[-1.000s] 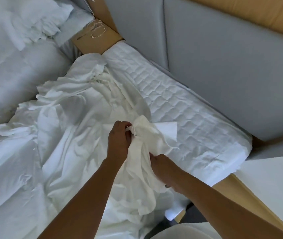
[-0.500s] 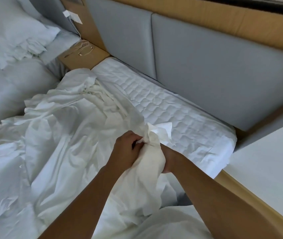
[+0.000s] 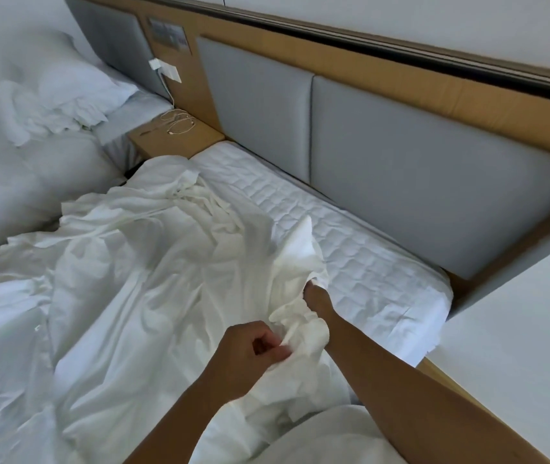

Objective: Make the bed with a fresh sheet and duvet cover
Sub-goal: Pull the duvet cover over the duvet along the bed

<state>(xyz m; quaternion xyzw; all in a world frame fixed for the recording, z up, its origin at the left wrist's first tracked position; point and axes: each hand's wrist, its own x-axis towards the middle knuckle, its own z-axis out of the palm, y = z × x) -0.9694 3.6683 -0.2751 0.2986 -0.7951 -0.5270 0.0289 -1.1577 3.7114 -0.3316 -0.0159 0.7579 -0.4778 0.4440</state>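
Clutching the bunched sheet [image 3: 139, 289], left hand [image 3: 248, 358] and right hand [image 3: 315, 294] curl tight.

View count: one, head-worn, wide-angle.
Position: above the long side of the mattress [image 3: 360, 262], near its head end.
Facing: forward and down, rolled; the headboard [image 3: 417, 169] runs diagonally from upper left to right.
Nearness: close; the left hand [image 3: 250, 356] and right hand [image 3: 315, 294], both gripping the sheet [image 3: 153, 296], sit low centre.
Far reach: bedside table [image 3: 173, 144], second bed [image 3: 32, 169].
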